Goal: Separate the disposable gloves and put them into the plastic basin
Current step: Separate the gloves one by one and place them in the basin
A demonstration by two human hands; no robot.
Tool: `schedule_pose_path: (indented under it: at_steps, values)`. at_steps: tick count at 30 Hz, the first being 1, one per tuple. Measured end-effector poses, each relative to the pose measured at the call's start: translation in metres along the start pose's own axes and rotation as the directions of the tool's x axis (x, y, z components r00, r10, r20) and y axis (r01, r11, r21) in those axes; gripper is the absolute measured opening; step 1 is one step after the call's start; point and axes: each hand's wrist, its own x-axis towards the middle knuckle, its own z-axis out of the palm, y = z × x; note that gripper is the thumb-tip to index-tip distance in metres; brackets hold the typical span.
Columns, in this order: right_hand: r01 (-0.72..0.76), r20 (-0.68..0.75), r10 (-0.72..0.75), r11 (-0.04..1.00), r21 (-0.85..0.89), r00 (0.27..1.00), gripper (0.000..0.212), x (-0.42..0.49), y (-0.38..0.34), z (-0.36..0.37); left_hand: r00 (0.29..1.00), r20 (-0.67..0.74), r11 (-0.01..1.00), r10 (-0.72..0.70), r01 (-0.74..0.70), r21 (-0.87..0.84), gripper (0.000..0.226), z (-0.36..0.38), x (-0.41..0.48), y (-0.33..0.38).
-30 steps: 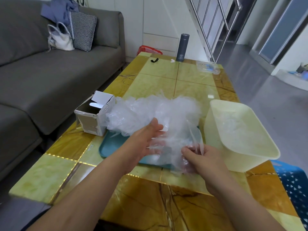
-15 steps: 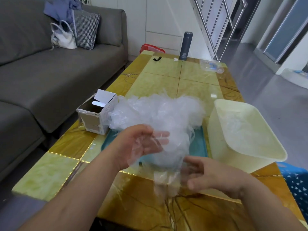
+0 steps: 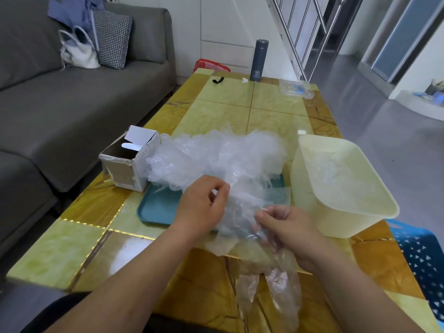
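Your left grip [image 3: 201, 207] is curled and pinches a fold of clear film at the near edge of the glove pile [image 3: 216, 157]. Your right grip [image 3: 286, 233] is grasping a loose glove [image 3: 281, 292], whose fingers hang below it over the near part of the desk [image 3: 60, 248]. The pile lies just beyond both grips on the teal tray [image 3: 156, 207] and touches the opened cardboard box [image 3: 125, 164] beyond and left of the left grip. The plastic basin [image 3: 360, 210] stands just right of the right grip and appears to hold some film already. Judged step: peeling one glove free. Hold the pile-side film down with the left grip and draw the right grip slowly toward yourself, checking that a single layer follows. Thin film likely clings, so a second glove may trail. Once clear, carry it right, over the basin rim, and release it inside.
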Motion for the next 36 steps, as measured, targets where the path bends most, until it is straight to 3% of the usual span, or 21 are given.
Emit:
schedule_pose_path:
  at_steps: [2,4,9,12,16,18,20,21,23,24,25,27,29,32,36]
  values:
    - [-0.009,-0.013,0.008,0.999,-0.043,1.0,0.027,0.001,0.002,-0.002,0.975,0.219,0.97,0.049,-0.098,0.222,0.04,0.006,0.0,-0.008]
    - [-0.012,-0.028,0.011,0.999,-0.04,1.0,0.024,0.002,0.003,-0.001,0.956,0.293,0.945,-0.032,-0.066,0.321,0.053,0.013,0.001,-0.011]
    - [-0.003,-0.066,-0.002,0.997,-0.076,0.998,0.025,0.004,0.005,0.0,0.986,0.16,0.952,0.051,-0.096,0.29,0.008,0.011,0.006,-0.014]
    - [-0.011,-0.089,0.005,0.998,-0.069,0.996,0.026,0.006,0.006,-0.001,0.992,0.051,0.976,0.111,-0.119,0.182,0.008,0.006,0.011,-0.015]
    - [-0.029,-0.101,0.029,1.0,0.011,0.994,0.027,0.011,0.01,-0.002,0.962,-0.206,0.983,0.182,-0.178,0.038,0.014,-0.011,0.021,-0.002]
    - [-0.033,-0.104,0.036,0.999,0.028,0.994,0.027,0.012,0.011,-0.002,0.953,-0.275,0.986,0.127,-0.151,-0.067,0.014,-0.025,0.018,0.012]
    - [-0.035,-0.1,0.038,0.999,0.033,0.994,0.026,0.012,0.01,-0.001,0.963,-0.268,0.96,-0.026,-0.05,-0.274,0.014,-0.037,0.013,0.025]
    - [-0.031,-0.096,0.034,0.999,0.038,0.995,0.026,0.012,0.01,0.0,0.971,-0.21,0.906,-0.113,0.014,-0.424,0.015,-0.041,0.011,0.03]
    - [-0.028,-0.09,0.033,0.998,0.058,0.995,0.026,0.013,0.008,0.0,0.967,0.095,0.661,-0.235,0.231,-0.714,0.017,-0.051,0.008,0.038]
    - [-0.033,-0.091,0.04,0.997,0.072,0.995,0.026,0.013,0.007,0.0,0.927,0.295,0.534,-0.23,0.374,-0.758,0.015,-0.055,0.006,0.039]
    - [-0.036,-0.094,0.044,0.996,0.085,0.995,0.026,0.013,0.006,0.0,0.868,0.458,0.487,-0.193,0.49,-0.723,0.01,-0.058,0.005,0.038]
    - [-0.027,-0.09,0.037,0.993,0.111,0.995,0.022,0.012,0.005,-0.001,0.748,0.653,0.556,-0.122,0.596,-0.579,0.017,-0.056,0.0,0.029]
    - [-0.026,-0.058,0.034,0.99,0.141,0.998,0.01,0.009,0.003,-0.004,0.676,0.733,0.584,-0.078,0.627,-0.516,0.025,-0.05,-0.004,0.027]
    - [-0.081,0.016,0.08,0.946,0.315,0.997,0.028,0.01,0.005,-0.005,0.657,0.74,0.595,-0.145,0.656,-0.465,0.012,-0.042,-0.008,0.033]
    - [-0.261,0.281,0.105,0.748,0.61,0.954,0.068,0.007,-0.007,-0.004,0.625,0.731,0.563,-0.274,0.721,-0.405,0.013,-0.03,-0.006,0.027]
